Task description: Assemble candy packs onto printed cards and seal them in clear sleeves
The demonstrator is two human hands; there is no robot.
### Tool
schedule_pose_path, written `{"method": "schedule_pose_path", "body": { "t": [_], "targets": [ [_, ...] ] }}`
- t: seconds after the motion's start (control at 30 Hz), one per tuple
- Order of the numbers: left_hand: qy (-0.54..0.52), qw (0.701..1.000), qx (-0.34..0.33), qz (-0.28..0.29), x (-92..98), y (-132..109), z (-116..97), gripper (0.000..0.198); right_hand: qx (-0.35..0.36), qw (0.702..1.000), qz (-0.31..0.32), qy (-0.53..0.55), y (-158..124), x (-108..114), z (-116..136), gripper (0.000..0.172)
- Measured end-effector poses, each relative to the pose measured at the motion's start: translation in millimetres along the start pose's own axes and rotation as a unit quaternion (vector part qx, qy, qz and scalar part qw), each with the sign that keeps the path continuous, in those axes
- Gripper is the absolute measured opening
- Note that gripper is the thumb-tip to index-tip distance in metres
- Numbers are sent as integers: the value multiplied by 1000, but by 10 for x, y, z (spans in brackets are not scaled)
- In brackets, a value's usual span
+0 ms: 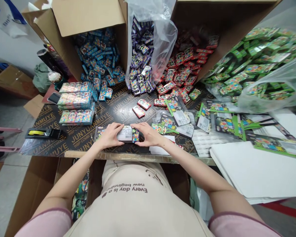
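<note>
Near the table's front edge, a colourful printed pack (125,135) with a pale barcode panel lies between my two hands. My left hand (110,134) grips its left end, thumb at the near edge and fingers over the far edge. At the other end, my right hand (148,133) closes around the corner in the same way. Palms and fingers hide both ends of the pack. Just beyond, two small red boxes (141,108) lie on the dark table. Flat printed sleeves (179,110) in clear plastic are to the right of my right hand.
Blue boxes (98,49), purple boxes (141,59) and red boxes (185,65) spill from containers at the back. A bag of green boxes (259,62) stands right. Stacked packs (75,102) and a tape dispenser (45,133) sit left; white sheets (259,168) lie right.
</note>
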State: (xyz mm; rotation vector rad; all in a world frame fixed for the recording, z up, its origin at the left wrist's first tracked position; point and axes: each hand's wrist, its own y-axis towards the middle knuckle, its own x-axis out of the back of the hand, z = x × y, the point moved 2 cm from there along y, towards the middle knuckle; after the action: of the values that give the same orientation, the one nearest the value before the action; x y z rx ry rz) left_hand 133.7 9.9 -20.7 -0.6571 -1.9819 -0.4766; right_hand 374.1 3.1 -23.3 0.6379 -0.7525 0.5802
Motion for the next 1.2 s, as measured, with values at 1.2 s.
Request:
{"method": "schedule_pose_path", "body": {
  "t": [1.2],
  "targets": [
    [27,997,74,-26,-221,-34,55,89,-51,993,31,-97,10,-102,-61,66]
  ]
}}
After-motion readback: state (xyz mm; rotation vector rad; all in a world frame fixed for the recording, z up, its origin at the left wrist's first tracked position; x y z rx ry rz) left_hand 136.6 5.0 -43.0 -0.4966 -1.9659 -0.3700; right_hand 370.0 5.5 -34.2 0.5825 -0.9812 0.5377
